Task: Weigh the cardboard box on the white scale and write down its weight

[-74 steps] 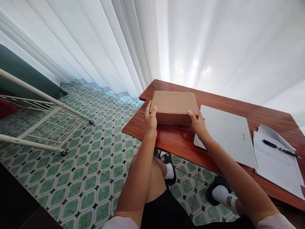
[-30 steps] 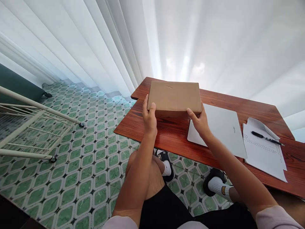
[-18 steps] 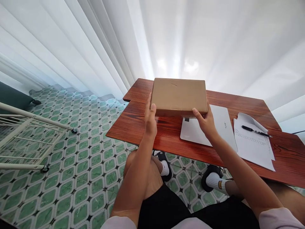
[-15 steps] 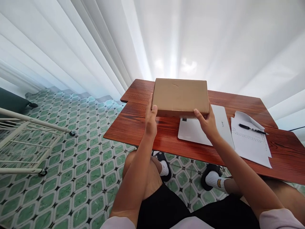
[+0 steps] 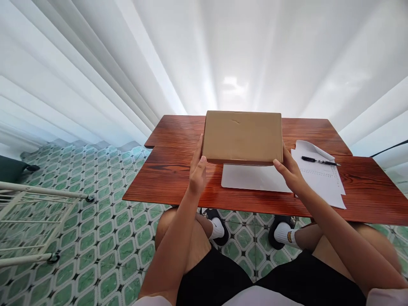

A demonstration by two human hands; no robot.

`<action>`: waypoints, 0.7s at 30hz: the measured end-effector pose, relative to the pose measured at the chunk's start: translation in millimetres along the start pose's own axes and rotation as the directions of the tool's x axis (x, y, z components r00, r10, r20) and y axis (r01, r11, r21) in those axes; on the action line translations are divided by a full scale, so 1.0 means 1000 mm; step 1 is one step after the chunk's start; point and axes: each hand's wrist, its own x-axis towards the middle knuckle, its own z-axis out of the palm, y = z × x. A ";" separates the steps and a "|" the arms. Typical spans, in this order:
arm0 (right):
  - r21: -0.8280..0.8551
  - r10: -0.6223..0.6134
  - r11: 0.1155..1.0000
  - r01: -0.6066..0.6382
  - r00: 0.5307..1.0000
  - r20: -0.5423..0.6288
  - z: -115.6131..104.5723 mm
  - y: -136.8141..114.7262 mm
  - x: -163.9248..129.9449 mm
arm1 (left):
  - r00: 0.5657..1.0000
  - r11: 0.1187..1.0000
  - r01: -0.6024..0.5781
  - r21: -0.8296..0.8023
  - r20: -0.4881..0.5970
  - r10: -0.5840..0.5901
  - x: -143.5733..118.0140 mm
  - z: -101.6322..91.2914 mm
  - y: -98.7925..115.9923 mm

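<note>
A flat, plain brown cardboard box [image 5: 242, 137], closed, with a small scuff on its top. It is held level above the table [image 5: 172, 178], gripped at its left and right near corners, over the middle of the surface.

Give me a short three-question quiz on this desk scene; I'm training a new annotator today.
1. True or false: the cardboard box is held by the left hand and the right hand.
2. What lies on the paper sheets? A pen, B scissors, C cup.
3. Fill in: under the box lies a closed white ____.

Key: 1 true. 2 A, the pen. 3 laptop, on the wooden table.
</note>
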 end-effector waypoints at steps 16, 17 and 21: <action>0.063 -0.044 0.997 0.049 0.997 -0.070 -0.051 0.017 -0.010 | 0.996 0.998 0.033 -0.048 0.089 -0.028 -0.001 0.033 -0.006; 0.061 -0.024 0.998 0.029 0.997 -0.076 -0.054 0.018 -0.011 | 0.994 0.997 0.048 -0.054 0.103 -0.043 -0.001 0.035 -0.007; 0.058 0.029 0.998 -0.024 0.995 -0.096 -0.063 0.023 -0.019 | 0.986 0.994 0.081 -0.074 0.150 -0.069 -0.004 0.042 -0.013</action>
